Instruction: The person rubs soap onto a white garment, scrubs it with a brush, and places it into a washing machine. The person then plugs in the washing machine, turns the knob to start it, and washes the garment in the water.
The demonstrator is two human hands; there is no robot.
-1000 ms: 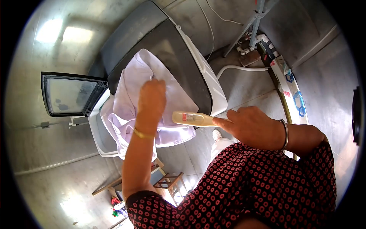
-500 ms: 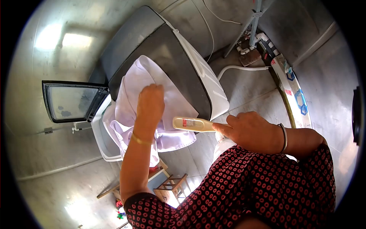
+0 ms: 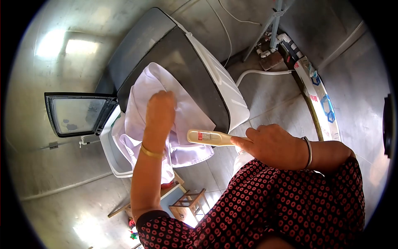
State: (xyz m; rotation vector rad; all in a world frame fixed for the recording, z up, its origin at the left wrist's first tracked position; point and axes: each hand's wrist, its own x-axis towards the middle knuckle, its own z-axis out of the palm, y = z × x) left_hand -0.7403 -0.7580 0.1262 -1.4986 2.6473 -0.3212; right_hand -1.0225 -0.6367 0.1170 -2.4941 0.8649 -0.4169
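A pale lavender garment, probably a shirt [image 3: 188, 114], is spread over the dark lid of a washing machine [image 3: 188, 62], and part of it hangs down into the open tub. My left hand [image 3: 161, 108] is closed in a fist on the upper middle of the cloth, fingers curled into it. My right hand [image 3: 273, 145] grips the handle of a cream-coloured brush [image 3: 205, 137] with a red and white label on its back. The brush head is over the lower right of the garment; its bristles are hidden, so contact is unclear.
The tub's small framed lid [image 3: 78, 114] stands raised at left. A white hose [image 3: 261, 73] runs along the floor behind the machine to pipes and a brick [image 3: 271, 62]. A long carton [image 3: 317, 99] lies at right, and a wooden stool [image 3: 188, 203] stands below.
The left fist has shifted slightly left and down on the cloth. The brush has hardly moved, and the whole view has tilted a little.
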